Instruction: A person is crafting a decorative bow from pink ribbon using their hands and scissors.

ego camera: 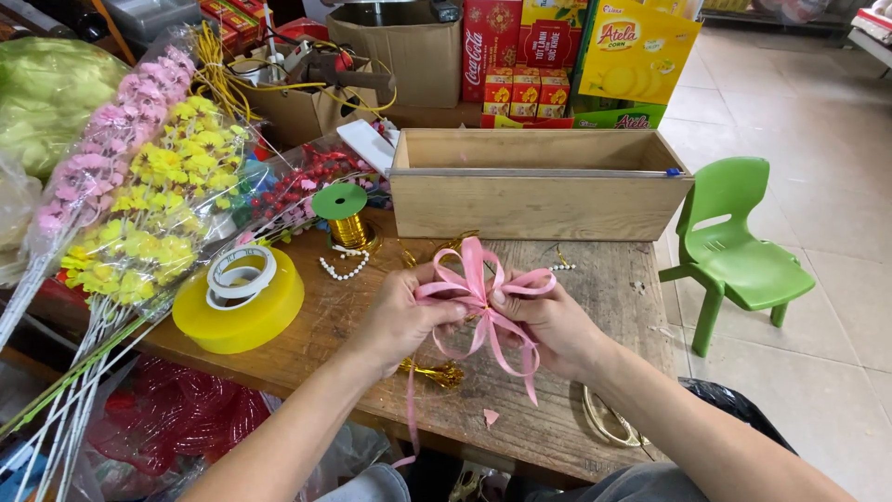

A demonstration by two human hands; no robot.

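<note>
Both my hands hold a pink ribbon bow point(479, 279) above a worn wooden table point(595, 279). My left hand point(401, 316) pinches the bow's left loops at the knot. My right hand point(550, 323) grips the right side at the centre. Several loops fan upward and loose pink tails hang down past the table's front edge. A gold ribbon piece point(437, 374) lies on the table under my left wrist.
A long open wooden box point(539, 200) stands at the table's back. A large yellow tape roll point(239, 302) with a white roll on it, a gold ribbon spool point(347, 223), a bead string and wrapped artificial flowers point(153, 209) lie left. A green child's chair point(739, 251) stands right. Scissors point(609, 423) rest near the front edge.
</note>
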